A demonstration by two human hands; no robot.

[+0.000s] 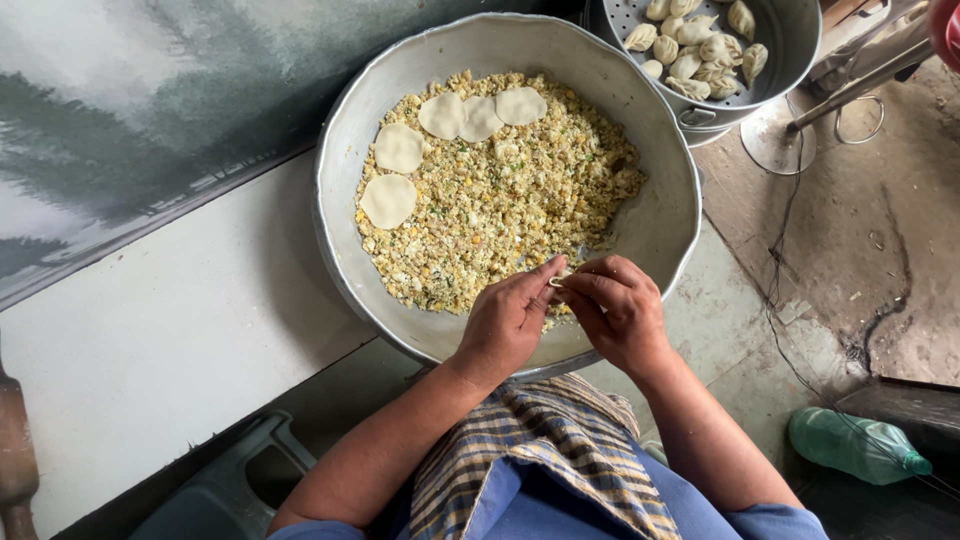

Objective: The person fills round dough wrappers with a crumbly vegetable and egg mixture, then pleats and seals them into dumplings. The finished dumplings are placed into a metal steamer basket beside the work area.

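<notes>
Dumpling wrapper (pixel 557 281), small and pale, sits pinched between both hands over the near rim of the big metal basin (pixel 660 225), mostly hidden by fingers.

One basin holds everything here: wide, round, dull grey, resting partly on the white counter (pixel 150 340) at its right edge. Its floor is covered by one spread of crumbly yellow filling (pixel 500 210) flecked with green. On the filling, toward the basin's far-left side, lie five round flat dough discs (pixel 400 148): two single ones at the left, three overlapping in a row near the far rim.

Beyond the basin's far-right rim stands one perforated steamer tray (pixel 790 40) with about a dozen folded dumplings (pixel 700 50) heaped in it; the exact count cannot be told.

On the floor at the lower right lies one green plastic bottle (pixel 855 445) on its side.

The left hand (pixel 510 320) has its fingers drawn narrow, thumb and forefinger nipping the wrapper's edge. The right hand (pixel 620 310) curls close too, fingertips meeting the left's at the wrapper. A checked cloth (pixel 550 450) covers the person's lap below the two forearms.
</notes>
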